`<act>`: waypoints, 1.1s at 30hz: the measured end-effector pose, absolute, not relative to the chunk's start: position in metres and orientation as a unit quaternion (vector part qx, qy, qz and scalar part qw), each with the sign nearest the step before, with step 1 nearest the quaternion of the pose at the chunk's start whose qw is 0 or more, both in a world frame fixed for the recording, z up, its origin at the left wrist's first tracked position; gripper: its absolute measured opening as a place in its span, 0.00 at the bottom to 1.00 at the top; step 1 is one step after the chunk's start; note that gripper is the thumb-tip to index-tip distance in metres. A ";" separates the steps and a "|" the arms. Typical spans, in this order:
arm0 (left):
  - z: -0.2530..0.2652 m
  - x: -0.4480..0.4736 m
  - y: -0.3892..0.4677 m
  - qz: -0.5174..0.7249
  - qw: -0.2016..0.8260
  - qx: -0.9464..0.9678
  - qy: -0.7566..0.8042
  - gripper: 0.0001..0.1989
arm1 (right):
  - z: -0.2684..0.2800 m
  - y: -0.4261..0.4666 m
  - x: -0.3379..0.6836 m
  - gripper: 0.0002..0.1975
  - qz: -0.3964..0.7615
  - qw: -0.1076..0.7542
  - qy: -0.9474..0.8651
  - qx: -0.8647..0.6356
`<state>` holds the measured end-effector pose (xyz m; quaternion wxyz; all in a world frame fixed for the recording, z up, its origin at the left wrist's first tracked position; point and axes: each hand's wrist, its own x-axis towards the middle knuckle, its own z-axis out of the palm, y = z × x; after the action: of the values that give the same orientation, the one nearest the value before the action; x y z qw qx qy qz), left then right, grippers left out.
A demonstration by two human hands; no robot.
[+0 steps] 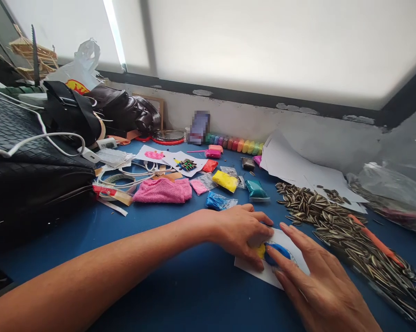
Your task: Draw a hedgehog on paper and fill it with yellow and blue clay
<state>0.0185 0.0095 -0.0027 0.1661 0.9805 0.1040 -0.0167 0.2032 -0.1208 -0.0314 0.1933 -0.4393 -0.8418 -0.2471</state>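
A white paper card (251,267) lies flat on the blue table, bearing a flattened patch of blue clay (280,251) and a bit of yellow clay (261,251). My left hand (237,233) rests on the card's left side, fingers stretched over its upper edge and thumb beside the yellow clay. From the lower right comes my right hand (318,276), fingers extended and apart, with one fingertip on the blue clay. Just beyond the hands lie an opened blue clay packet (217,201), a teal clay packet (257,190) and a yellow clay packet (226,180).
Sunflower seeds (335,226) are heaped on the right with an orange-handled tool (377,242). White sheets (287,161) lean behind them. A pink towel (163,190), cables and a black bag (38,184) occupy the left. Decorated cards (197,168) and a phone (199,127) are at the back.
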 end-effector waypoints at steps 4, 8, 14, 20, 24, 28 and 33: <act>-0.001 0.019 0.009 -0.023 0.163 0.980 0.113 0.26 | -0.034 -0.121 0.205 0.14 -0.253 0.180 -0.848 -0.429; 0.001 0.020 0.008 -0.025 0.162 0.979 0.117 0.27 | -0.035 -0.124 0.210 0.14 -0.233 0.175 -0.854 -0.430; 0.004 0.018 0.007 -0.031 0.163 0.981 0.098 0.27 | -0.032 -0.126 0.208 0.14 -0.228 0.175 -0.855 -0.431; 0.001 0.018 0.008 -0.028 0.177 0.979 0.097 0.28 | -0.035 -0.127 0.203 0.14 -0.235 0.169 -0.857 -0.426; 0.001 0.018 0.008 -0.034 0.173 0.979 0.100 0.30 | -0.038 -0.128 0.205 0.14 -0.225 0.161 -0.861 -0.426; 0.003 0.018 0.007 -0.042 0.170 0.979 0.108 0.30 | -0.039 -0.129 0.205 0.14 -0.205 0.153 -0.865 -0.431; 0.007 0.017 0.006 -0.048 0.178 0.977 0.110 0.31 | -0.036 -0.131 0.207 0.15 -0.200 0.174 -0.868 -0.420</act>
<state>0.0168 0.0059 0.0067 0.1779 0.9768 0.1097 -0.0479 0.2069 -0.1312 -0.0356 0.1744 -0.4196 -0.8681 -0.1998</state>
